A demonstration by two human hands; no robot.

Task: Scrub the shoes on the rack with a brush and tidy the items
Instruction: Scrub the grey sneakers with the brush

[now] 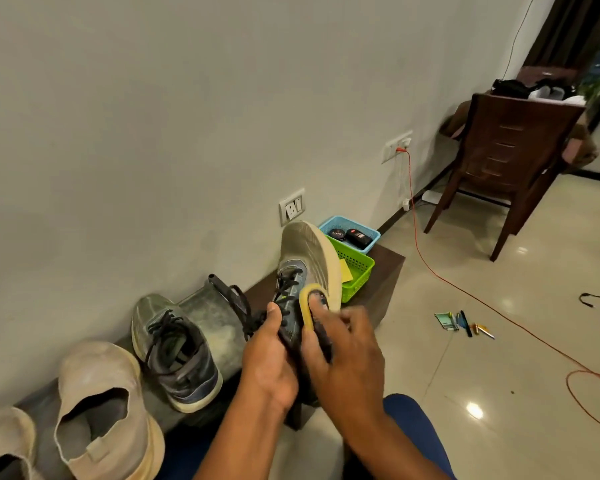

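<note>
My left hand (269,355) grips a dusty grey-blue sneaker (303,261) by its heel end, lifted above the low dark rack (385,268) with its toe pointing up and away. My right hand (347,344) holds a yellow-backed brush (307,303) pressed against the sneaker's side by the laces. The matching sneaker (174,351) stands on the rack to the left. Two beige slip-on shoes (104,403) stand at the near left end.
A green basket (357,271) and a blue basket (350,230) with polish tins sit at the rack's far end. An orange cable (465,289) runs across the tiled floor. Pens and small items (465,325) lie on the floor. A wooden chair (506,157) stands further right.
</note>
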